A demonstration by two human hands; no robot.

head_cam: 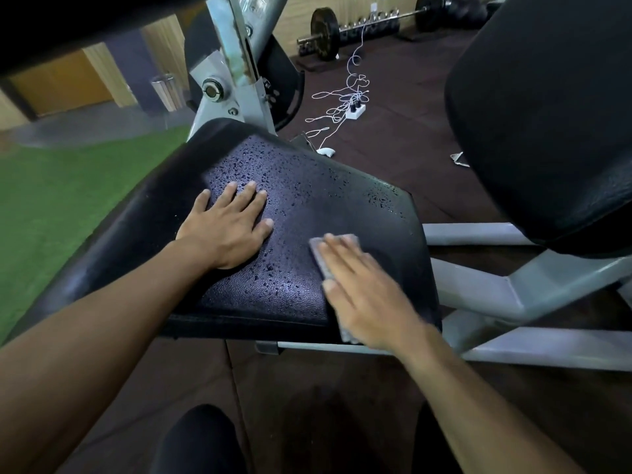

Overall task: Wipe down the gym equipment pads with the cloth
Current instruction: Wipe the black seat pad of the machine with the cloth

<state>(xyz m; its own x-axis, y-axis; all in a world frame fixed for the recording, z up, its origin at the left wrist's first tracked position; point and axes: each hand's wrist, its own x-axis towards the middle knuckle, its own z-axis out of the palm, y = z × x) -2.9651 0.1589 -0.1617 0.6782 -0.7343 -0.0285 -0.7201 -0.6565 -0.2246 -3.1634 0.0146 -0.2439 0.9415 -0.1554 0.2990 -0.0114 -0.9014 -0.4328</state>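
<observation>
Fingers of the right hand (367,295) lie straight, pressing a grey folded cloth (325,254) flat beneath them on the droplet-speckled black vinyl pad (307,186). Left hand (227,227) rests beside it, fingers spread flat on the pad.

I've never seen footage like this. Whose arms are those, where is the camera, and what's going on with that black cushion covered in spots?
There is no robot here: a person wears a camera on the head, so you look down along their own arms. The black cushion is a gym machine pad, and the spots are droplets of liquid on it. The left hand rests flat on the pad, fingers spread. The right hand presses a small grey cloth flat against the pad; it is blurred, which suggests wiping motion. To the right stands another black pad. Behind, on the floor, lie a barbell and a white power strip with tangled cables.
</observation>
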